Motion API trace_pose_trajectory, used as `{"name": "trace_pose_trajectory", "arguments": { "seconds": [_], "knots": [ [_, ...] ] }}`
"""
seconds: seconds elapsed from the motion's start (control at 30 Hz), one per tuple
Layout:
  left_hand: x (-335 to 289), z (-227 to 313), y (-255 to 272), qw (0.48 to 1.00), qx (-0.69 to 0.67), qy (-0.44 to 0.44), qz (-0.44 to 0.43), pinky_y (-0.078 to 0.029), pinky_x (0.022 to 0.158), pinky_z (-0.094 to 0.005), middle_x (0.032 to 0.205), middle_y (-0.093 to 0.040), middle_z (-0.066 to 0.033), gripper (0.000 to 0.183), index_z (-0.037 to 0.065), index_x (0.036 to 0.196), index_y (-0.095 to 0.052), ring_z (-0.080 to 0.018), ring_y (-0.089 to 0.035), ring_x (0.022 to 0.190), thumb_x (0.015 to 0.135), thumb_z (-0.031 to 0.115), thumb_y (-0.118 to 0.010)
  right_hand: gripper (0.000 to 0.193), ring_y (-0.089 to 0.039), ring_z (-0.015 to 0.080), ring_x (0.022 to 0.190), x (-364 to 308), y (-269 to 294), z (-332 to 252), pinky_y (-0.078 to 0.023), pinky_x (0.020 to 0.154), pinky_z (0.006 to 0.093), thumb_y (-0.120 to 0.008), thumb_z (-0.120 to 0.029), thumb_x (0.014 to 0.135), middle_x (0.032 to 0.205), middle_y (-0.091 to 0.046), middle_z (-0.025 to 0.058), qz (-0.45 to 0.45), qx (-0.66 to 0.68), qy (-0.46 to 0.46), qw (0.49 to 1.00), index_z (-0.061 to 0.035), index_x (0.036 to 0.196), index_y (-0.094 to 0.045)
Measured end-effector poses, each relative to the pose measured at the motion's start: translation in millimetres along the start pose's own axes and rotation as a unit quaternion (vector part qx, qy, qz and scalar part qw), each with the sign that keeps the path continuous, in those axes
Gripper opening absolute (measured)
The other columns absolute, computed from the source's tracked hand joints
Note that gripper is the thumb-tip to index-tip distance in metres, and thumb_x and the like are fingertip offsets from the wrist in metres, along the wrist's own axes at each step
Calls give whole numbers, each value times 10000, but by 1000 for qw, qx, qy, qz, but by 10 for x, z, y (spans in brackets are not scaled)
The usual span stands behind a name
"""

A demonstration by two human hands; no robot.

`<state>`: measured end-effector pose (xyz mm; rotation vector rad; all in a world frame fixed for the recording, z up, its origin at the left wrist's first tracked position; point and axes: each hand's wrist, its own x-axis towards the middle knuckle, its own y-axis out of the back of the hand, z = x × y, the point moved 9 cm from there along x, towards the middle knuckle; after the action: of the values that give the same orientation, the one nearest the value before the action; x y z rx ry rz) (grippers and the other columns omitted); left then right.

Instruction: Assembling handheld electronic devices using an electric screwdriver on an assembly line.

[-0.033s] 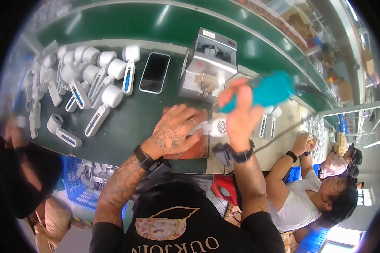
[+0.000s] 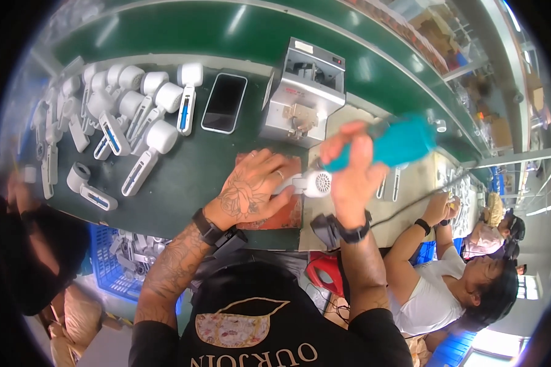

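My left hand [image 2: 251,188] lies over a reddish-brown mat [image 2: 275,221], its fingers closed on the handle of a small white handheld fan [image 2: 318,183]. The fan's round grille head sticks out to the right, just left of my right wrist; most of its handle is hidden under my fingers. My right hand [image 2: 355,174] is wrapped around a teal corded electric screwdriver [image 2: 398,144], held above the bench and blurred by motion. The screwdriver lies nearly level, its narrow end toward the left. Whether its tip touches the fan, I cannot tell.
Several white handheld fans [image 2: 141,162] crowd the bench's left side. A phone [image 2: 224,103] and a grey metal machine [image 2: 304,92] stand at the back. Below left is a blue basket [image 2: 107,269] of white parts. A co-worker [image 2: 434,287] sits at right; another person's arm shows far left.
My right hand and the screwdriver have shifted slightly to the right. My left hand and the fan stay nearly in place.
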<state>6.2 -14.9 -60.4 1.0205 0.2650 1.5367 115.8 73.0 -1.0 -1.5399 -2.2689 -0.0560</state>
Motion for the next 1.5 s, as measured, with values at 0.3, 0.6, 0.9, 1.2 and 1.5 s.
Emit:
{"name": "trace_pose_trajectory", "arguments": {
  "seconds": [0.3,0.6,0.9,1.2,1.5],
  "knots": [
    [9,8,-30,999,-17,16,-38,-432,881,-422,1148,-626,-74,404,86,1226,-683,-283,-563,1011,853,237,-718,519,-565,202,650,-371,121,27,-463,617,330,-614,-451,987,728,-572,94,-18,-35,-26,999,45,1101,-517],
    [35,23,-71,999,-10,15,-44,-422,904,-427,1178,-624,-61,391,113,1230,-681,-284,-551,1036,854,221,-705,444,-565,185,661,-453,142,146,-472,617,323,-614,-408,994,745,-577,94,-25,-49,-17,998,23,1048,-519],
    [-18,2,21,1000,10,-27,-13,-448,928,-432,1165,-612,-96,448,61,1235,-634,-306,-562,1068,828,232,-712,294,-556,162,660,-479,143,355,-461,607,316,-552,-287,1029,743,-568,70,-8,-107,-3,994,3,982,-534],
    [-462,520,-10,988,109,-102,29,-534,895,-419,1120,-661,-96,338,132,1038,-685,-270,-650,1043,756,301,-765,382,-355,100,622,-527,455,-456,-319,600,269,-547,-445,1019,673,-376,-16,128,173,25,976,-66,1044,-585],
    [-2181,-771,2692,789,173,309,502,-475,992,-351,1213,-647,-178,325,-43,1266,-574,-237,-625,1148,949,28,-600,496,-362,100,596,-936,1044,-502,-304,579,268,-466,-540,1030,653,-397,-6,164,61,61,983,-50,1062,-536]
  ]
}}
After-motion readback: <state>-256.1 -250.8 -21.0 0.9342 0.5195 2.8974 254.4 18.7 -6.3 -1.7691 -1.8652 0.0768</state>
